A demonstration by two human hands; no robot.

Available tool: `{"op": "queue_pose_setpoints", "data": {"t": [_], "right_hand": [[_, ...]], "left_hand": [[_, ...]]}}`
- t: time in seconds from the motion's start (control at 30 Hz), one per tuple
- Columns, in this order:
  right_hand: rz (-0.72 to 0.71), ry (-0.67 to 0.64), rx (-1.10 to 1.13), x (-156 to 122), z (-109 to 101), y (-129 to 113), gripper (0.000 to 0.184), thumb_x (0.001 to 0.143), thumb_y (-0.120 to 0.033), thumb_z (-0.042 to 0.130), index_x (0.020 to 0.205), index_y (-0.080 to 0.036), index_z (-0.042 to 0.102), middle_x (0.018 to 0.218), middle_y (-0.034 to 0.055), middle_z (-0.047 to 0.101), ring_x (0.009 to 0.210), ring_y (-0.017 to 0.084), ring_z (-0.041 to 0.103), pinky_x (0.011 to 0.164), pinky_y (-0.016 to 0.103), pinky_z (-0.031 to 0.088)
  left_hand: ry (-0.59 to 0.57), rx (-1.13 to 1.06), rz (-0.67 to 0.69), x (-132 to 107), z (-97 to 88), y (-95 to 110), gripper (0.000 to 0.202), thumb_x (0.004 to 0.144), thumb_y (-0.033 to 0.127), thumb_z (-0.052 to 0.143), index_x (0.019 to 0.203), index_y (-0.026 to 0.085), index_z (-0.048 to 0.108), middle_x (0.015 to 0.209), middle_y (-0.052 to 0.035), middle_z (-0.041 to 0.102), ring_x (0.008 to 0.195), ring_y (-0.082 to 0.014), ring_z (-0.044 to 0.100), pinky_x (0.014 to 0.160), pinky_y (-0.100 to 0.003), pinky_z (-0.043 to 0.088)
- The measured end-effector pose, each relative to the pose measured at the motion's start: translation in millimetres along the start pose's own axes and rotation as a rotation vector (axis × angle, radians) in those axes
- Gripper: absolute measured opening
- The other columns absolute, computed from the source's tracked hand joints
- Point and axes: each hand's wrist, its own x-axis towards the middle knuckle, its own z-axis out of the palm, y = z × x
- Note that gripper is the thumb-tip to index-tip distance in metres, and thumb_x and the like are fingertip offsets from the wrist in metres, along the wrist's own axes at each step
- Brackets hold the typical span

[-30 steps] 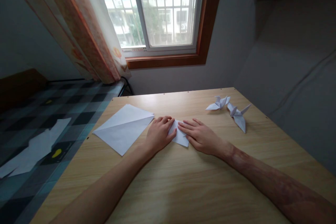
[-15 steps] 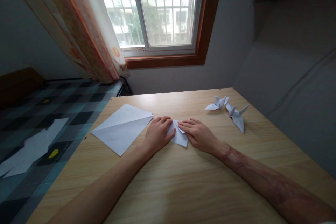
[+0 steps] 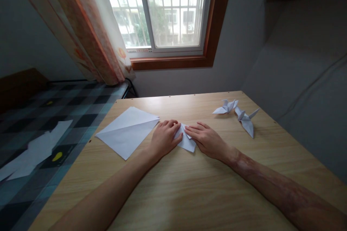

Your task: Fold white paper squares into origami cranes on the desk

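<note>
A small folded white sheet of paper (image 3: pixel 187 145) lies on the wooden table between my hands. My left hand (image 3: pixel 165 136) holds down its left side, with fingers bent over the upper edge and the thumb on the paper lower down. From the right, my right hand (image 3: pixel 207 139) rests stretched fingers flat on a narrow folded flap. Fingers cover parts of the paper's left and right sides. Left of my left hand is a larger white paper (image 3: pixel 127 133), diamond-shaped with a crease across it.
Two folded paper cranes, a farther one (image 3: pixel 225 107) and a nearer one (image 3: pixel 246 122), stand at the table's back right. A bed with a checked sheet (image 3: pixel 92 97) is beside the table (image 3: pixel 173 195) on the left, with white paper pieces (image 3: pixel 40 149) on it. Behind are a window and curtain.
The whole view shifts slightly. Both hands stay on the folded paper in nearly the same pose, and nothing has been let go or picked up.
</note>
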Motion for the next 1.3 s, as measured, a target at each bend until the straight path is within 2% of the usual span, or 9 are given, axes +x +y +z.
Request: {"op": "queue_pose_setpoints", "data": {"t": [0.37,0.67,1.0,1.3], "right_hand": [[-0.031,-0.031,-0.043,-0.4,0.1,1.1,0.051,0.109,-0.013,0.047,0.158,-0.018,0.059,0.161,0.012,0.064,0.149,0.028,0.058,0.132,0.053,0.035],[-0.058,-0.04,-0.042,0.2,-2.1,1.5,0.052,0.106,-0.011,0.05,0.156,-0.02,0.062,0.161,0.0124,0.063,0.149,0.028,0.058,0.13,0.052,0.041],[-0.082,-0.004,-0.07,-2.0,-0.7,3.1,0.047,0.106,-0.015,0.058,0.152,-0.022,0.065,0.159,0.0129,0.065,0.145,0.03,0.062,0.126,0.057,0.043],[-0.073,-0.001,-0.082,-1.5,-2.4,-0.6,0.044,0.109,-0.019,0.056,0.151,-0.022,0.066,0.159,0.0134,0.065,0.143,0.031,0.063,0.124,0.057,0.045]], "left_hand": [[-0.006,0.011,0.003,0.3,0.6,-0.6,0.034,0.106,0.04,0.065,0.136,0.026,0.071,0.134,-0.0094,0.073,0.122,-0.0305,0.067,0.107,-0.048,0.053],[-0.001,-0.002,-0.001,0.9,0.5,-0.6,0.035,0.106,0.041,0.065,0.136,0.025,0.071,0.134,-0.0098,0.073,0.122,-0.0307,0.067,0.107,-0.048,0.053],[-0.006,0.003,-0.006,0.0,0.5,0.1,0.036,0.106,0.041,0.065,0.136,0.023,0.071,0.134,-0.0093,0.073,0.122,-0.03,0.067,0.109,-0.047,0.053],[0.018,0.027,-0.005,0.1,-0.1,1.3,0.034,0.105,0.042,0.066,0.131,0.021,0.071,0.133,-0.0096,0.075,0.121,-0.0303,0.068,0.108,-0.047,0.052]]}}
